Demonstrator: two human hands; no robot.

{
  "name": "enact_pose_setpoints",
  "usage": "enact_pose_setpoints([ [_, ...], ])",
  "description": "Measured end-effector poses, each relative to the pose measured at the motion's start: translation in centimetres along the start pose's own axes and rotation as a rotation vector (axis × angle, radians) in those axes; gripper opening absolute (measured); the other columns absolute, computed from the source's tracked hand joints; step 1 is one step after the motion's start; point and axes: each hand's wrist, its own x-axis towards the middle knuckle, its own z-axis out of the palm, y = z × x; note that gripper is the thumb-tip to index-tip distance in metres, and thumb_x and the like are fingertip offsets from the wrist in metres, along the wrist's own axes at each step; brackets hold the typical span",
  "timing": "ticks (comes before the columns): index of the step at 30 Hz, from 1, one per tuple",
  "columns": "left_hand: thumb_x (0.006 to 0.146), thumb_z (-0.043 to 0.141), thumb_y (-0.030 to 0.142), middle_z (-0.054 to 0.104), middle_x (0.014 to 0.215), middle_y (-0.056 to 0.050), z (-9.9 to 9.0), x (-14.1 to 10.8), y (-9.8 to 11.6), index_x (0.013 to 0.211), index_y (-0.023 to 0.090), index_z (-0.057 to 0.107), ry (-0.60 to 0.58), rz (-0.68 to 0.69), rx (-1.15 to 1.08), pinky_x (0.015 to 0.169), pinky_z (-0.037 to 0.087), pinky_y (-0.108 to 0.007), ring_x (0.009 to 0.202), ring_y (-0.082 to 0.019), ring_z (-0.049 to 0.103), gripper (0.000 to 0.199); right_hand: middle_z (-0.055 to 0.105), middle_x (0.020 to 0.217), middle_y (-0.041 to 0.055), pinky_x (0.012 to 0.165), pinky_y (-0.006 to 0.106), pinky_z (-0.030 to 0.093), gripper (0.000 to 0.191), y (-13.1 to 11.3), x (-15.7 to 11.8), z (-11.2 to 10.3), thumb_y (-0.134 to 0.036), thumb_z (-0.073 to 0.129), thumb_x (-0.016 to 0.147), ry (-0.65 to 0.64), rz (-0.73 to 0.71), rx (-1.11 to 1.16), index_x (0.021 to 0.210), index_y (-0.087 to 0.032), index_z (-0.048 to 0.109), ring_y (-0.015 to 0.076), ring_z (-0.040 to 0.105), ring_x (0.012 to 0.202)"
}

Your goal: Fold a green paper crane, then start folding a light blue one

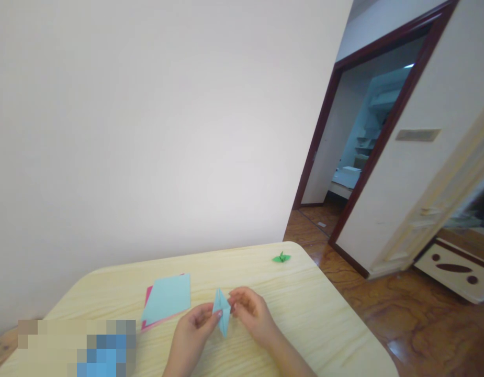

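Observation:
A light blue folded paper (222, 318), diamond-shaped with a crease down its middle, is held above the table. My left hand (195, 325) pinches its left side, thumb in front and fingers behind. At the right corner of the paper, the fingertips of my right hand (252, 314) are closed together on its edge; the exact contact is small and partly hidden. Left of my hands lies a stack of flat paper sheets (169, 298), light blue on top with pink showing at the edges. A small green folded paper piece (281, 257) rests near the far right corner.
The pale wood-grain table (320, 324) has rounded corners and its far edge runs along a white wall (167, 131). A pixelated patch covers the lower left. Rightward are a wooden floor (367, 319), a dark red door frame (386, 131) and a low drawer unit (453, 269).

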Motion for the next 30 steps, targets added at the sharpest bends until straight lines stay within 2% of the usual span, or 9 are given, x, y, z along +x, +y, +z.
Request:
enact_pose_setpoints([
  [3,0.053,0.072,0.047,0.075,0.07,-0.005,0.2,0.0,-0.3,0.073,0.018,0.069,0.012,0.021,-0.012,0.069,0.053,-0.032,0.069,-0.024,0.069,0.035,0.063,0.069,0.0033,0.058,0.025,0.046,0.025,1.1,0.1,0.6,-0.039,0.062,0.073,0.007,0.136,0.028,0.076,-0.015,0.061,0.0149,0.059,0.062],
  [6,0.052,0.073,0.046,0.075,0.067,-0.003,0.4,0.0,-0.3,0.071,0.019,0.067,0.026,0.041,-0.027,0.065,0.054,-0.03,0.068,-0.024,0.069,0.034,0.057,0.056,-0.0005,0.053,0.022,0.041,0.029,1.6,0.1,0.9,-0.042,0.063,0.071,0.039,0.179,-0.042,0.062,-0.014,0.057,0.0118,0.052,0.054],
  [11,0.058,0.07,0.045,0.073,0.064,-0.001,0.7,-0.3,-0.6,0.079,0.019,0.064,0.062,0.138,0.107,0.057,0.053,-0.027,0.06,-0.02,0.067,0.034,0.048,0.051,-0.0046,0.045,0.019,0.033,0.03,1.3,0.0,1.0,-0.043,0.063,0.071,0.056,0.161,-0.105,0.06,-0.017,0.053,0.0086,0.043,0.048],
  [15,0.066,0.065,0.043,0.069,0.061,0.004,0.8,-0.5,-1.2,0.098,0.022,0.052,0.116,0.247,0.175,0.058,0.05,-0.026,0.056,-0.016,0.064,0.04,0.047,0.048,-0.0057,0.044,0.02,0.034,0.042,1.1,0.1,1.1,-0.057,0.059,0.068,-0.011,0.25,0.034,0.061,-0.017,0.048,0.008,0.043,0.044],
  [19,0.068,0.062,0.041,0.061,0.055,0.005,0.7,-0.4,-1.3,0.066,0.023,0.05,0.172,0.338,0.261,0.055,0.048,-0.024,0.054,-0.015,0.06,0.021,0.053,0.057,-0.0034,0.048,0.022,0.042,0.05,1.2,0.3,1.2,-0.066,0.057,0.063,-0.083,0.307,0.139,0.068,-0.017,0.048,0.0094,0.051,0.048],
  [21,0.069,0.06,0.04,0.063,0.058,0.003,0.5,-0.3,-1.2,0.063,0.023,0.056,0.175,0.34,0.307,0.057,0.049,-0.025,0.057,-0.016,0.061,0.019,0.054,0.059,-0.005,0.05,0.023,0.043,0.049,1.4,0.3,1.4,-0.06,0.066,0.057,-0.095,0.302,0.233,0.073,-0.019,0.044,0.0097,0.053,0.05],
  [24,0.069,0.059,0.04,0.072,0.084,-0.003,0.1,0.1,-1.7,0.086,0.022,0.067,0.171,0.278,0.293,0.07,0.051,-0.03,0.077,-0.021,0.065,0.027,0.053,0.057,-0.0091,0.05,0.022,0.043,0.053,1.8,0.2,1.8,-0.044,0.078,0.049,-0.058,0.279,0.352,0.072,-0.022,0.034,0.0089,0.053,0.048],
  [26,0.069,0.058,0.039,0.071,0.097,-0.005,-0.2,0.4,-2.2,0.095,0.022,0.067,0.174,0.251,0.276,0.077,0.05,-0.033,0.087,-0.023,0.065,0.033,0.053,0.057,-0.0095,0.05,0.022,0.043,0.049,2.1,0.2,1.9,-0.033,0.077,0.052,-0.025,0.268,0.339,0.07,-0.022,0.033,0.0085,0.053,0.046],
  [30,0.069,0.057,0.036,0.072,0.097,-0.006,-0.4,1.0,-3.4,0.094,0.021,0.069,0.175,0.251,0.299,0.078,0.051,-0.036,0.087,-0.024,0.065,0.032,0.051,0.057,-0.0092,0.044,0.02,0.041,0.031,2.5,0.5,1.5,-0.018,0.066,0.059,-0.011,0.282,0.165,0.069,-0.021,0.037,0.0079,0.051,0.044],
])
